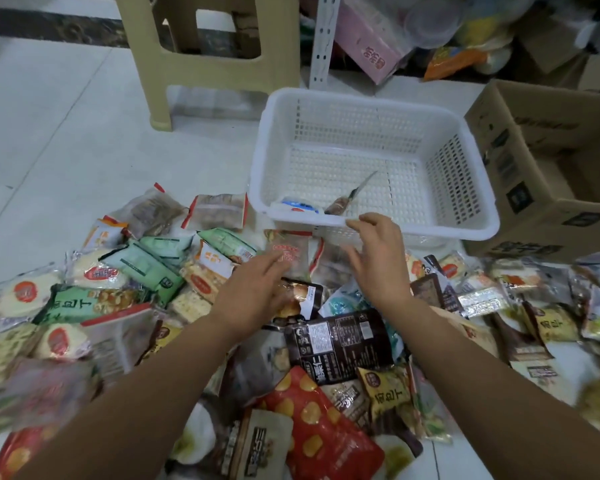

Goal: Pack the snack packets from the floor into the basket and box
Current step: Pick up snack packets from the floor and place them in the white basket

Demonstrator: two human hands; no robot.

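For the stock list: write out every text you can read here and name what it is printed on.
"面包丁": green packet, left of the pile.
"面包丁": front yellow packet.
"面包丁": right yellow packet.
"果仁", the end of a longer word: dark packet.
Too blurred or small to read: the print on the cardboard box, the pink box label, the red round labels and all fine print.

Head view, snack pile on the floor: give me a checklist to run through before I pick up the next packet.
1. Left hand free: ok, open, reaching toward the clear red-edged packet.
2. Right hand free: ok, open, near the rim of the white basket.
3. Basket has room: ok, only a blue-and-white packet and a brown packet inside.
4. Cardboard box open: ok, top open.
5. Box has room: cannot tell, inside partly hidden.
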